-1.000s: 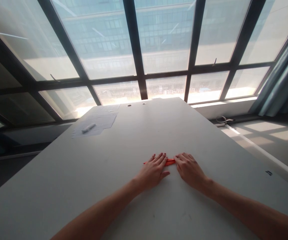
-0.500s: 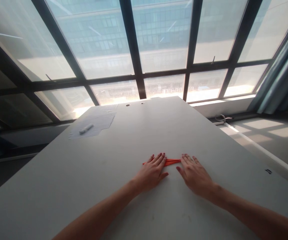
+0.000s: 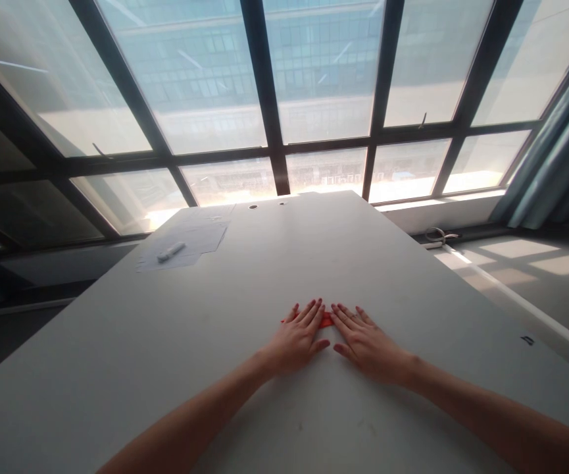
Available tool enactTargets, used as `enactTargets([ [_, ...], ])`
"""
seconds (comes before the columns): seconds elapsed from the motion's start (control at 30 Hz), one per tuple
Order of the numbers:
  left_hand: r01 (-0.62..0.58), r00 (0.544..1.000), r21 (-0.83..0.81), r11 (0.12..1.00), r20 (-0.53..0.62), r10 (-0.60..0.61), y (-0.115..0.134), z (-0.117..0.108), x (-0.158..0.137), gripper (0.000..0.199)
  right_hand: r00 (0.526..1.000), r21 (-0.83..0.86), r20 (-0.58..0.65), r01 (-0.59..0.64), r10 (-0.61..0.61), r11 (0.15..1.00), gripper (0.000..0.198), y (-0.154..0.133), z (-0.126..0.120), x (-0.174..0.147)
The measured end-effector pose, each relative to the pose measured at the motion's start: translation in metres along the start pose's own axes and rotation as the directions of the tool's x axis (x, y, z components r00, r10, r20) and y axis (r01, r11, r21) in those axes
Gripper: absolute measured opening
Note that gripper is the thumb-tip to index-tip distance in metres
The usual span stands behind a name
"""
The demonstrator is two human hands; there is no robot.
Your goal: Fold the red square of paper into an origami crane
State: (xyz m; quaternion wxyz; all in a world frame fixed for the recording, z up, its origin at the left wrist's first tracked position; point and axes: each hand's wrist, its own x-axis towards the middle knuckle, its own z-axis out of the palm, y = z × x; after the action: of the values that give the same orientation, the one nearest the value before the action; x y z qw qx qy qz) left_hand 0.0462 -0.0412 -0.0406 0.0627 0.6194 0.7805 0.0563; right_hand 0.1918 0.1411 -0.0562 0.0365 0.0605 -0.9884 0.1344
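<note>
A narrow piece of folded orange-red paper (image 3: 326,320) lies flat on the white table (image 3: 245,289). Across its left part rests my left hand (image 3: 298,337), palm down with the fingers stretched out. My right hand (image 3: 366,343) lies flat over the right part, its fingers extended and slightly apart. Between the two hands only a short strip of the paper shows, plus a small tip beyond the left fingers. The rest of it is hidden under the hands.
Several white sheets (image 3: 200,237) lie at the table's far left with a white rolled or tube-like item (image 3: 171,251) on them. A small dark mark or object (image 3: 527,340) is near the right edge. Large windows (image 3: 323,72) stand beyond, and a curtain (image 3: 550,158) hangs at right.
My right hand has slid left along the paper, closer to my left hand, and now covers more of it. The left hand has stayed nearly in place.
</note>
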Motion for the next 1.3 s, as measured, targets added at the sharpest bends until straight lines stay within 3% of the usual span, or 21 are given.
enactTargets([
  [0.13,0.087,0.995,0.042,0.995,0.036,-0.089,-0.009,-0.001,-0.009,0.077,1.0,-0.016,0.001,0.003,-0.003,1.0,0.067,0.002,0.0,0.001],
  [0.27,0.267,0.956,0.069,0.961,-0.145,-0.255,-0.002,-0.002,-0.01,0.075,1.0,-0.022,0.005,0.007,-0.006,1.0,0.067,0.002,0.001,0.002],
  [0.33,0.167,0.967,0.09,0.982,-0.208,-0.146,0.005,-0.002,-0.008,0.071,1.0,-0.018,0.007,0.012,-0.011,1.0,0.067,0.003,0.001,0.002],
  [0.4,0.019,0.987,0.089,0.996,-0.158,-0.005,0.011,-0.001,-0.006,0.068,1.0,-0.013,0.01,0.017,-0.017,1.0,0.067,0.003,0.0,0.002],
  [0.47,-0.034,0.997,0.056,0.998,-0.067,0.037,0.012,0.0,-0.005,0.07,1.0,-0.012,0.009,0.015,-0.015,1.0,0.068,0.002,-0.001,0.002],
  [0.57,0.005,1.0,0.015,1.0,0.03,-0.005,0.007,0.0,-0.009,0.073,1.0,-0.017,0.009,0.018,-0.017,1.0,0.066,0.002,-0.003,0.002],
  [0.7,0.153,0.986,-0.032,0.988,0.067,-0.151,-0.004,-0.008,-0.013,0.076,0.999,-0.015,0.008,0.035,-0.034,0.999,0.066,0.002,-0.004,0.001],
  [0.83,0.263,0.95,-0.148,0.953,-0.133,-0.283,-0.003,-0.017,-0.007,0.056,0.997,-0.006,-0.008,0.076,-0.076,0.997,0.065,0.007,-0.008,0.002],
  [0.9,0.238,0.933,-0.184,0.954,-0.231,-0.277,0.001,-0.02,-0.002,0.044,0.994,-0.012,-0.025,0.107,-0.107,0.994,0.064,0.01,-0.011,0.003],
  [0.97,0.201,0.938,-0.178,0.963,-0.248,-0.241,0.005,-0.021,0.002,0.033,0.992,-0.026,-0.047,0.115,-0.117,0.993,0.061,0.012,-0.013,0.004],
  [1.07,0.229,0.94,-0.191,0.955,-0.213,-0.267,0.006,-0.019,0.004,0.025,0.993,-0.034,-0.063,0.096,-0.098,0.995,0.056,0.014,-0.014,0.004],
  [1.17,0.267,0.927,-0.278,0.923,-0.187,-0.325,0.001,-0.014,0.005,0.03,0.992,0.005,-0.103,0.07,-0.069,0.998,0.056,0.017,-0.01,0.007],
  [1.23,0.279,0.923,-0.333,0.901,-0.168,-0.347,-0.003,-0.011,0.005,0.029,0.98,0.072,-0.196,-0.006,0.02,0.997,0.057,0.02,-0.006,0.012],
  [1.3,0.277,0.925,-0.362,0.89,-0.149,-0.349,-0.005,-0.012,0.006,0.024,0.94,0.176,-0.31,-0.093,0.145,0.98,0.055,0.023,-0.005,0.016],
])
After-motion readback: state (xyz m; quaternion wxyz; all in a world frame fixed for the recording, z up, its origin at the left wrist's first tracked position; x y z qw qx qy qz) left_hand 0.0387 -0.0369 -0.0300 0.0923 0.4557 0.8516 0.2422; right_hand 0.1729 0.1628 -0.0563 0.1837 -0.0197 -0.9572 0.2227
